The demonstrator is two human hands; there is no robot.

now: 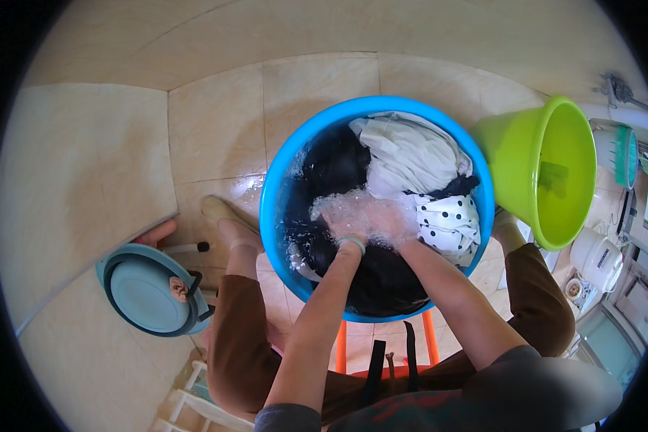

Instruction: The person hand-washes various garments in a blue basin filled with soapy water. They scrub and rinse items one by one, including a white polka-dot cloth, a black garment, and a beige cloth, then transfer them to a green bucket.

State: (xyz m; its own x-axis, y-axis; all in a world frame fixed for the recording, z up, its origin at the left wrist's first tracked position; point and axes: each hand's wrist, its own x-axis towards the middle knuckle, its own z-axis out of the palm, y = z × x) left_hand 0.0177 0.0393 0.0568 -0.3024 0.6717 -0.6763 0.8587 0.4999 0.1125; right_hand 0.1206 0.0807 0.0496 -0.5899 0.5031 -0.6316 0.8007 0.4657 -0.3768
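Observation:
Both forearms reach down into a round blue basin [271, 209] of water and laundry. My left hand [344, 218], with a pale green bangle [353, 243] at the wrist, is in churning water at the middle. Close beside it is my right hand [397, 222], also under splashes and bubbles. Splashing blurs the fingers of both, so any hold on a garment is hidden. Dark wet clothing [336, 162] lies around and below the hands. White fabric [410, 153] is bunched at the far right inside the basin, and white cloth with black dots [448, 225] lies nearest my right hand.
A lime-green bucket [536, 173] leans at the basin's right. Left of my leg is a grey-blue folding basin [147, 291]. Orange stool legs [430, 338] show below the blue basin. A tiled wall [86, 180] rises at left. Small containers, including a white one [596, 261], stand at right.

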